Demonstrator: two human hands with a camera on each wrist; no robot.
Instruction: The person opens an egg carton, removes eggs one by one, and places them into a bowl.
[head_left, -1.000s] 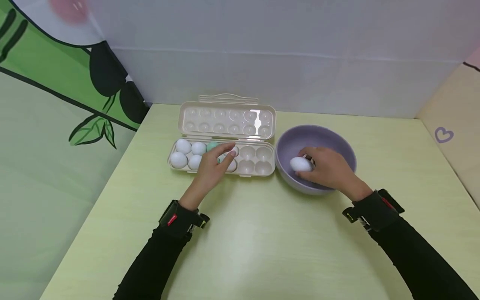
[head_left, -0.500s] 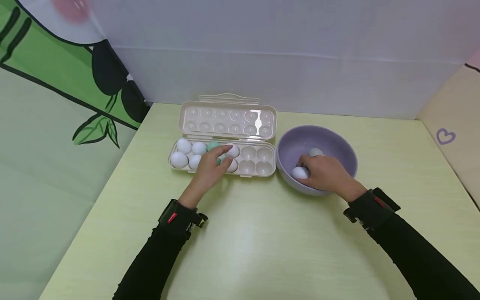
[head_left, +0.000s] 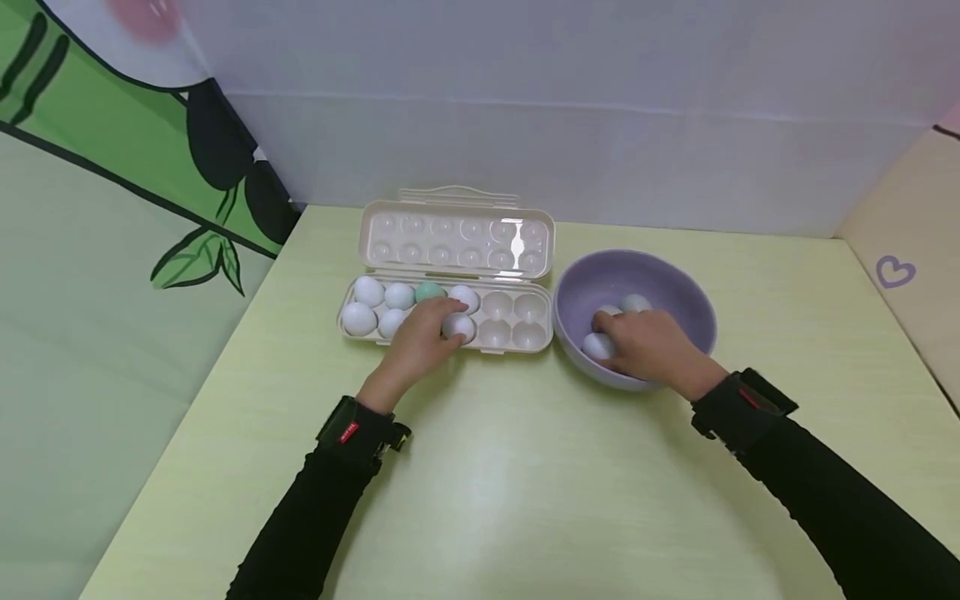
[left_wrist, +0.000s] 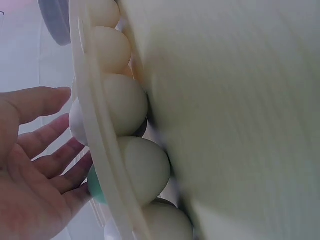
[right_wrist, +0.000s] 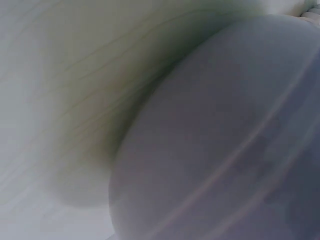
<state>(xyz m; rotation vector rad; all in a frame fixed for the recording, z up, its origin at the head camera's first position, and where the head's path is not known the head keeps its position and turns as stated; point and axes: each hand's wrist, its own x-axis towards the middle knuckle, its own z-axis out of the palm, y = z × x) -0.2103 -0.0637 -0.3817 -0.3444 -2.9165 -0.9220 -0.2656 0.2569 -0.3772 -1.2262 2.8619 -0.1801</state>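
My left hand [head_left: 422,333] is over the front of an egg carton [head_left: 540,342], its index finger and thumb on either side of a white egg [head_left: 459,328] in the front row. In the left wrist view that white egg [left_wrist: 77,122] sits in its cup, close to the loosely spread fingers [left_wrist: 47,137]; the thumb looks slightly apart. Inside a purple bowl [head_left: 592,279], my right hand [head_left: 652,346] holds another white egg [head_left: 597,347] between fingers and thumb. Only the outside of the bowl [right_wrist: 200,130] shows in the right wrist view; my right hand is hidden there.
Other eggs fill the carton's left cups, among them a green egg [head_left: 430,291]; the rightmost cups hold none. The carton's clear lid [head_left: 455,242] stands raised behind. Another egg [head_left: 635,302] lies in the bowl. A fabric backdrop [head_left: 487,158] borders the pale table [head_left: 487,467].
My right hand has lowered its egg deeper into the bowl, bringing other eggs there into view. My left hand has come down from above the carton to around the front-row egg.
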